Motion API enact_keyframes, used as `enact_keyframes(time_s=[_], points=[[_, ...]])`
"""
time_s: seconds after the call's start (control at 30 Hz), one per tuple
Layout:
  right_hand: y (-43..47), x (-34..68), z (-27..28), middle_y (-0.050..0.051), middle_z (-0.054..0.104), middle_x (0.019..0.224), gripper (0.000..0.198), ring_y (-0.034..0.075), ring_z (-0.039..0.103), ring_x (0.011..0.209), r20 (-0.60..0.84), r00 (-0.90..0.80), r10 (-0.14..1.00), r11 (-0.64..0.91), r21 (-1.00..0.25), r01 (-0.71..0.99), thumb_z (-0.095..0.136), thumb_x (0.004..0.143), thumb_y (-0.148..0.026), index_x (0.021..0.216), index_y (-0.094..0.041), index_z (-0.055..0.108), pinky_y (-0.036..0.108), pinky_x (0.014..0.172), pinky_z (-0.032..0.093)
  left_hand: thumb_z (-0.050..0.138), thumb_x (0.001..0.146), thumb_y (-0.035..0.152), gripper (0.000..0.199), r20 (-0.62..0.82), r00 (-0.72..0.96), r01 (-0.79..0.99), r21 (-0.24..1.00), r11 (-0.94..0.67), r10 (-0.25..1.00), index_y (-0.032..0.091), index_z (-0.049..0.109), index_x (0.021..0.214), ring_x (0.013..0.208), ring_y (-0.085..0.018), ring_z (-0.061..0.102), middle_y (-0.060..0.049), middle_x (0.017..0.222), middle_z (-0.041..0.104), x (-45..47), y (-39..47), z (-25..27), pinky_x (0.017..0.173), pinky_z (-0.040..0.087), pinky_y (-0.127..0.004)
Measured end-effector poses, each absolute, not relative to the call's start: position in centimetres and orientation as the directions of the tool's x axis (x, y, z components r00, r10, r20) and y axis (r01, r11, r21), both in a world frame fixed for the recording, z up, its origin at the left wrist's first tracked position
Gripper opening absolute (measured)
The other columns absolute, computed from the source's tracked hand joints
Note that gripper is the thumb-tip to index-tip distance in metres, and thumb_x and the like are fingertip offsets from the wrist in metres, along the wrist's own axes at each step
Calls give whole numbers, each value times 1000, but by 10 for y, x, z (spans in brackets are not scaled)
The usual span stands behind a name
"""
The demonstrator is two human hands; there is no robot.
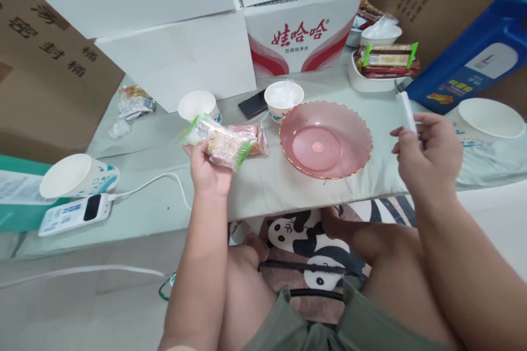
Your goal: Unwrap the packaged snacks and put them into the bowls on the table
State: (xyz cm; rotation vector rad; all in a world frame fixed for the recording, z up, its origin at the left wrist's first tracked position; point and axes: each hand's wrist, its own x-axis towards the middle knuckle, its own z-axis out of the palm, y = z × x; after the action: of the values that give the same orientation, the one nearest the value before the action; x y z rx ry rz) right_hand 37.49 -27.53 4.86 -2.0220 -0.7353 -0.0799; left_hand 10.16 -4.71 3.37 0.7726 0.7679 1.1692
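My left hand point(211, 173) is closed on a clear-wrapped snack bar point(224, 145) with green ends, held over the near part of the table. Just behind it, partly covered, lies a snack packet point(257, 139) in a pinkish wrapper. To the right of these stands a pink scalloped bowl point(317, 159) with a gold rim. My right hand point(432, 153) is raised right of the bowl, its fingers closed around a slim white-handled tool point(407, 112). A short metal tip shows at the tool's upper end; its exact kind is unclear.
Paper bowls point(200, 104) stand about, one holding crumpled plastic point(284, 93). A phone point(253, 104) lies behind. At the back right are a white tray point(373, 83) of snacks and a blue bottle point(473, 49). A power strip point(76, 214) with a cable sits left. Cartons point(304, 33) line the back.
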Motion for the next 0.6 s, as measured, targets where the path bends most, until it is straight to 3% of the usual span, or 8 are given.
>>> enact_keyframes(time_s=[0.07,0.17,0.23,0.3,0.37,0.43,0.53,0.6], points=[[-275,413,31,8,68,88,20,21,55,71,245,902,357,-581,-697,419,64,86,-20,105,-26,65,38,75,42,74,79,30,30,-51,211,-562,811,164,976,33,63,106,106,-16,72,4,105,77,105,-47,28,91,56,-27],[-275,448,6,7,62,75,15,25,54,73,115,908,404,-682,-623,382,67,78,-16,92,-22,66,42,78,41,78,78,38,30,-62,240,-571,798,193,969,27,65,103,103,-19,73,0,103,78,115,-50,24,90,57,-29],[-276,453,0,11,65,86,16,31,59,91,112,891,441,-704,-572,420,65,76,-18,92,-20,68,48,88,42,74,83,45,29,-148,226,-540,804,250,963,24,67,101,102,-20,74,-3,102,79,123,-54,23,89,59,-30],[-274,443,3,16,68,105,22,37,58,110,231,854,466,-674,-533,512,61,79,-23,98,-18,70,55,99,39,70,86,49,30,-234,228,-494,809,319,945,22,68,100,99,-20,74,-3,100,79,130,-59,25,86,60,-29],[-271,420,15,17,68,112,26,36,58,115,384,755,532,-547,-525,652,56,85,-28,105,-19,70,55,103,40,70,87,50,32,-264,294,-436,818,374,919,21,69,103,99,-19,74,-4,102,79,136,-67,26,85,61,-28],[-265,383,27,14,69,107,25,31,62,105,484,584,652,-295,-548,783,53,90,-30,108,-22,68,49,96,45,72,85,48,34,-276,363,-381,828,412,890,22,69,106,99,-19,75,-4,105,79,140,-76,28,83,60,-27],[-252,320,36,11,71,112,28,29,63,106,534,179,826,110,-465,879,55,93,-34,116,-25,68,45,91,46,75,84,43,31,-337,389,-304,832,465,857,21,68,105,85,-17,75,-2,97,79,146,-91,29,71,59,-25],[-244,286,33,12,69,121,39,28,61,106,479,19,877,185,-375,908,58,94,-32,131,-22,63,41,85,44,77,82,41,30,-360,407,-262,834,485,839,21,68,102,74,-15,73,-1,88,77,148,-100,30,64,56,-24]])
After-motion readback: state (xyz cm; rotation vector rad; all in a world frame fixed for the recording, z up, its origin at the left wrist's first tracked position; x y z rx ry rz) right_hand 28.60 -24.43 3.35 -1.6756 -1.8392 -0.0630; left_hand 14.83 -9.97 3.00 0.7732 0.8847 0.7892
